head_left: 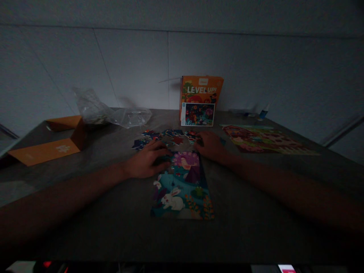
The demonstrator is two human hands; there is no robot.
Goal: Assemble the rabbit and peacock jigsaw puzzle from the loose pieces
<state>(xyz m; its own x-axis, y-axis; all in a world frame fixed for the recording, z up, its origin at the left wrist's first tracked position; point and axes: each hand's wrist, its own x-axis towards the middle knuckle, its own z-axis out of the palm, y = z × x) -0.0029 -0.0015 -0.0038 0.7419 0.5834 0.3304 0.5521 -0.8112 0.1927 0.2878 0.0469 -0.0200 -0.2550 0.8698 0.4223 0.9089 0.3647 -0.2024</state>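
A partly joined jigsaw puzzle (182,189) lies in the middle of the table, showing a white rabbit, a frog and a bird. At its upper left edge rests my left hand (149,159), thumb and fingers apart, with no piece visible between them. My right hand (210,146) is beyond the puzzle's upper right corner, its fingers curled down at the loose pieces; whatever they pinch is hidden. Loose puzzle pieces (172,132) are heaped just beyond both hands, and a reddish piece (178,140) lies between them. The picture is dim.
An orange "LEVEL UP!" box (201,89) stands at the back with a picture card (198,114) against it. Another puzzle (264,140) lies to the right, near a small bottle (263,113). Leftward are an open orange box part (48,149) and clear plastic bags (132,116).
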